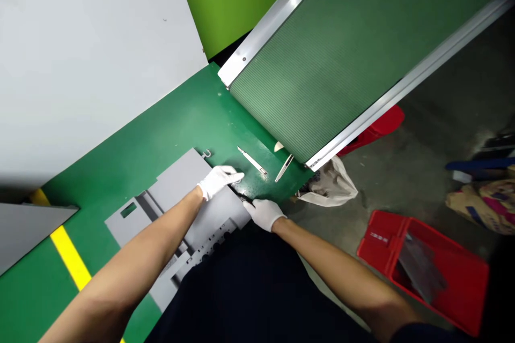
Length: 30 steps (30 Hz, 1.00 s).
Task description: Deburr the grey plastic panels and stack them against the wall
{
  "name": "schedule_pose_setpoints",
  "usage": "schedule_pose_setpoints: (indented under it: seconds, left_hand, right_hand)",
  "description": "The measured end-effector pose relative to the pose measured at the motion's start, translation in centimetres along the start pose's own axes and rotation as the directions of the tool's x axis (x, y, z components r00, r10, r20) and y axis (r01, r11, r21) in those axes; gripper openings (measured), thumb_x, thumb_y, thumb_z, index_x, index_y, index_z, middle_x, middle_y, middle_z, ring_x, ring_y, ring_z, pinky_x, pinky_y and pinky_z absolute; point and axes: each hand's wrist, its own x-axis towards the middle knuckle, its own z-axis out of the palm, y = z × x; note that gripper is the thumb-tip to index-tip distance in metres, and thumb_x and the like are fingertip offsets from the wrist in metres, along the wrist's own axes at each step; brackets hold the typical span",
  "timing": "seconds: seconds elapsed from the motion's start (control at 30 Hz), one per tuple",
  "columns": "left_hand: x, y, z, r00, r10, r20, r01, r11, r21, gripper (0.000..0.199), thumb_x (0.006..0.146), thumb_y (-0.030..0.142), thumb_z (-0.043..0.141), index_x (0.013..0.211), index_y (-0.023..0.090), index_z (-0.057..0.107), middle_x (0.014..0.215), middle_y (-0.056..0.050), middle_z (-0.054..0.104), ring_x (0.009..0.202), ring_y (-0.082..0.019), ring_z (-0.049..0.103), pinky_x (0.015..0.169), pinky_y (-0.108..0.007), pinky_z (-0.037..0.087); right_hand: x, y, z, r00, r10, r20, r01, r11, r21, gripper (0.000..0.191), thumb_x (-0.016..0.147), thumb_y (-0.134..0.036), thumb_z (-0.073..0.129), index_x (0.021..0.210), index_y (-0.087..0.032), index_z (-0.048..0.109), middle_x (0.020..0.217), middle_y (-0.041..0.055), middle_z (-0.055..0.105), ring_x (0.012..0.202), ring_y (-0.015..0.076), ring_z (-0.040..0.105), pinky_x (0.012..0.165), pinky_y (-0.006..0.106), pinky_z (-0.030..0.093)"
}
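Gloved left hand point(219, 182) and gloved right hand point(265, 213) close together over right end of grey cut-out sheet point(181, 193), on green tabletop point(193, 123). Fingers of both curled tight, pinching slim black tool point(241, 195) (tip hidden). Craft knife point(251, 161) and second knife point(284, 168) lie just beyond, near tabletop's far edge. Short steady grip, any edge kept off gloves, suits this work.

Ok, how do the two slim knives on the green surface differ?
The longer knife slants down to the right, while the shorter knife slants up to the right. The longer knife looks paler along its handle; the shorter knife shows more bare metal. Both are slim and lie apart on the green surface.
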Motion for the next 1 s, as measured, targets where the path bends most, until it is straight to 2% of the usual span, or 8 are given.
schedule_pose_setpoints:
  seconds: [0.07,0.17,0.3,0.43,0.53,0.7,0.83,1.0]
  left_hand:
    - [-0.3,0.4,-1.0,0.996,0.017,-0.087,-0.041,0.960,-0.278,0.036,0.070,0.043,0.092,0.071,0.014,0.071,0.073,-0.004,0.070,0.071,-0.015,0.064,0.077,-0.030,0.055]
    - [-0.9,0.7,-3.2,0.986,-0.041,-0.161,-0.063,0.805,-0.589,0.027,0.080,0.035,0.085,0.078,0.016,0.067,0.082,-0.005,0.072,0.079,-0.018,0.070,0.085,-0.039,0.061]
    - [-2.9,0.6,-6.7,0.958,-0.181,-0.221,-0.075,0.584,-0.808,0.014,0.085,0.021,0.070,0.075,0.016,0.062,0.080,-0.007,0.070,0.077,-0.019,0.070,0.080,-0.040,0.063]
    - [-5.4,0.0,-8.6,0.943,-0.150,-0.298,-0.195,0.478,-0.857,0.011,0.078,0.017,0.065,0.069,0.019,0.059,0.073,-0.004,0.063,0.080,-0.019,0.068,0.077,-0.036,0.061]
    - [-6.4,-0.5,-9.3,0.935,-0.146,-0.323,-0.211,0.503,-0.838,0.015,0.081,0.024,0.066,0.069,0.019,0.057,0.072,-0.002,0.061,0.073,-0.017,0.065,0.074,-0.036,0.059]
    - [-6.1,-1.7,-10.9,0.890,-0.227,-0.395,-0.164,0.650,-0.742,0.048,0.087,0.039,0.076,0.059,0.020,0.041,0.053,0.006,0.039,0.049,-0.010,0.044,0.052,-0.025,0.045]
    - [-5.4,-2.3,-12.5,0.796,-0.233,-0.559,-0.194,0.776,-0.600,0.034,0.089,0.043,0.075,0.076,0.016,0.061,0.048,0.011,0.026,0.039,-0.006,0.024,0.039,-0.021,0.025]
    - [-4.9,-2.8,-13.9,0.756,-0.216,-0.618,-0.219,0.806,-0.550,0.028,0.086,0.039,0.077,0.091,0.013,0.067,0.048,0.013,0.024,0.039,-0.005,0.021,0.039,-0.019,0.025]
  right_hand:
    - [0.0,0.3,0.0,0.999,0.025,-0.023,-0.024,0.998,0.062,0.071,0.104,-0.068,0.025,0.113,-0.018,0.074,0.117,0.0192,0.077,0.111,0.0339,0.072,0.092,0.040,0.051]
    - [0.0,0.8,-0.4,0.998,0.049,-0.024,-0.045,0.988,0.148,0.074,0.104,-0.071,0.024,0.108,-0.018,0.076,0.115,0.0175,0.077,0.112,0.0319,0.072,0.091,0.036,0.050]
    - [0.6,1.0,-1.6,0.996,0.080,-0.024,-0.074,0.978,0.196,0.078,0.106,-0.068,0.015,0.107,-0.019,0.077,0.114,0.0164,0.078,0.111,0.0292,0.072,0.089,0.032,0.050]
    - [2.9,-1.0,-3.1,0.997,0.064,-0.053,-0.054,0.983,0.175,0.080,0.104,-0.071,0.017,0.105,-0.018,0.076,0.114,0.0192,0.077,0.113,0.0331,0.072,0.092,0.037,0.050]
    - [5.6,-4.0,-4.2,0.998,0.009,-0.060,0.001,0.987,0.161,0.079,0.104,-0.071,0.019,0.107,-0.015,0.076,0.114,0.0227,0.077,0.113,0.0354,0.072,0.095,0.041,0.051]
    - [9.7,-8.8,-5.6,0.998,-0.036,-0.047,0.043,0.987,0.152,0.080,0.102,-0.071,0.022,0.111,-0.013,0.076,0.117,0.0267,0.075,0.116,0.0393,0.070,0.098,0.047,0.051]
    - [11.7,-10.6,-6.2,1.000,-0.021,-0.023,0.024,0.990,0.142,0.080,0.103,-0.069,0.021,0.113,-0.011,0.075,0.119,0.0275,0.074,0.117,0.0384,0.070,0.099,0.047,0.051]
    - [12.4,-11.0,-6.4,1.000,0.007,-0.011,-0.005,0.991,0.134,0.081,0.103,-0.069,0.021,0.112,-0.009,0.075,0.117,0.0285,0.074,0.118,0.0386,0.070,0.099,0.046,0.051]
